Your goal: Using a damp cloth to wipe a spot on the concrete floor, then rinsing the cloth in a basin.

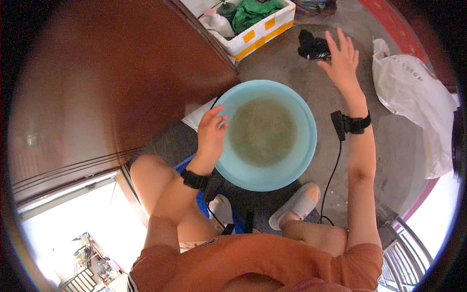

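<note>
A light-blue plastic basin [309, 146] holding murky greenish water [263, 133] stands on the floor before me. My left hand [212, 135] is at its left rim, fingers loosely bent and a little apart. I see nothing held in it; whether it touches the rim is unclear. Beyond the basin, on the right, my right hand [342, 62] is spread wide with nothing in it. Just left of those fingers lies a crumpled wet-looking black cloth [313, 47] on the concrete floor, partly hidden by the hand. Each wrist wears a black strapped device.
A white foam box [264, 36] with a green cloth [255, 14] and a white bottle [217, 22] stands at the back. On the right lies a white plastic bag [408, 84]. A brown door [109, 73] flanks the left. A black cable [330, 175] hangs from the right wrist.
</note>
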A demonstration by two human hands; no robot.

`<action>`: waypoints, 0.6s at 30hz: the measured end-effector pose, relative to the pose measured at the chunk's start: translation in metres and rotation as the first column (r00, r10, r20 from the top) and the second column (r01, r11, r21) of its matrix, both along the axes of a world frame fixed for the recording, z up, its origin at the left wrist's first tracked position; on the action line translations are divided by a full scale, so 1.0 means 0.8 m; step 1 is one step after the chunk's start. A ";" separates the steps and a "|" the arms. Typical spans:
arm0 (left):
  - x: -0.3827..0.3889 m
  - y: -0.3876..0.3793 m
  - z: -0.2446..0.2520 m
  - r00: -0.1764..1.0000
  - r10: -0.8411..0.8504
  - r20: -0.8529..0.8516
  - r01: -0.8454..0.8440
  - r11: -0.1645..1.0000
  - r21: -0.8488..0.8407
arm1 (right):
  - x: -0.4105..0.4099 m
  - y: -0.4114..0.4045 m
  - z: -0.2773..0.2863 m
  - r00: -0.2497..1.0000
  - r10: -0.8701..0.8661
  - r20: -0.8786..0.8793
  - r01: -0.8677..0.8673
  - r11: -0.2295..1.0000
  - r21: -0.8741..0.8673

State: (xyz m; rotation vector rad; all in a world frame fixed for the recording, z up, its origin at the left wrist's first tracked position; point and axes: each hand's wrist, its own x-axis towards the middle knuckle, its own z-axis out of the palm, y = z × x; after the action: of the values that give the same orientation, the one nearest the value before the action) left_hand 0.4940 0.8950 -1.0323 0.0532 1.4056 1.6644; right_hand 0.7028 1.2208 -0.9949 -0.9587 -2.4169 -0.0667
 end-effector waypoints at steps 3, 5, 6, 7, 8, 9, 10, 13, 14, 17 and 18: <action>-0.018 -0.006 -0.002 0.968 0.214 -0.128 -0.221 0.974 -0.045 | 0.026 0.014 -0.029 0.991 -0.098 0.092 0.106 0.991 -0.085; -0.045 -0.030 -0.041 0.889 0.301 -0.346 -0.350 0.933 -0.087 | 0.041 -0.007 -0.042 0.989 -0.004 0.150 0.069 0.900 -0.431; -0.053 -0.041 -0.058 0.861 0.412 -0.298 -0.437 0.899 -0.020 | 0.048 -0.027 -0.042 0.976 0.051 0.211 0.095 0.774 -0.626; -0.054 -0.050 -0.066 0.858 0.410 -0.309 -0.440 0.897 -0.034 | 0.054 -0.039 -0.051 0.965 0.143 0.219 0.059 0.696 -0.716; -0.051 -0.058 -0.074 0.816 0.328 -0.476 -0.415 0.906 -0.087 | 0.060 -0.048 -0.062 0.947 0.233 0.220 0.035 0.608 -0.793; -0.043 -0.067 -0.088 0.790 0.273 -0.548 -0.397 0.910 -0.118 | 0.066 -0.053 -0.068 0.914 0.311 0.262 0.068 0.518 -0.853; -0.038 -0.081 -0.098 0.749 0.218 -0.625 -0.392 0.907 -0.153 | 0.065 -0.058 -0.074 0.874 0.399 0.277 0.097 0.416 -0.904; -0.001 -0.076 -0.113 0.825 -0.228 -0.517 -0.152 0.792 -0.591 | 0.065 -0.059 -0.078 0.860 0.301 0.412 0.266 0.426 -0.865; 0.011 -0.066 -0.111 0.894 -0.253 -0.370 -0.068 0.738 -0.671 | 0.066 -0.059 -0.091 0.881 0.261 0.395 0.237 0.479 -0.845; 0.058 -0.063 -0.123 0.972 0.229 -0.063 -0.223 0.796 -0.563 | 0.051 -0.087 -0.116 0.893 0.148 0.425 0.308 0.486 -0.818; 0.064 -0.072 -0.132 0.964 0.224 -0.145 -0.266 0.788 -0.555 | 0.048 -0.097 -0.131 0.886 0.163 0.434 0.321 0.459 -0.828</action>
State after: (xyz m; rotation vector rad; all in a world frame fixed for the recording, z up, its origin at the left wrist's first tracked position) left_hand 0.5448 0.8376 -1.1381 -0.4376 1.9865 1.3780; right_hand 0.7408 1.1432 -1.0995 -1.6588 -2.8163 1.2334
